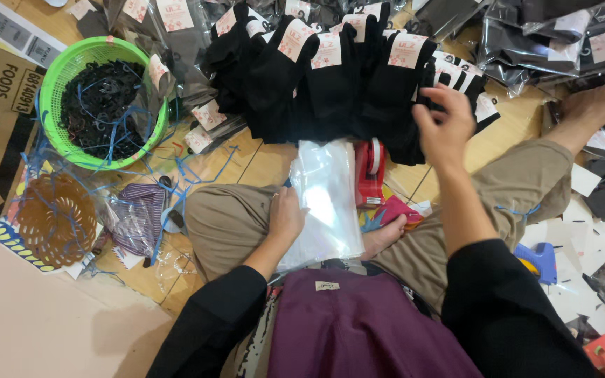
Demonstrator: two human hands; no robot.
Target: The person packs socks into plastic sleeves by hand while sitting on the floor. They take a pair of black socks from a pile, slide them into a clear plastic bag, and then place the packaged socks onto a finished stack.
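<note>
The left hand (287, 218) is lying flat, fingers together, on a stack of glossy clear plastic bags (325, 199) in the lap. The right hand (444, 126), fingers spread apart, is reaching to soft black socks (358, 84) with paper tags, beside a red tape dispenser (370, 171).

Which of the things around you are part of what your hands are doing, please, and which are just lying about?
In hand:
- left hand on stack of clear plastic bags
- right hand at row of black labelled socks

Lying about:
- red tape dispenser
- green plastic basket
- brown round hanger
- blue tagging gun
</note>
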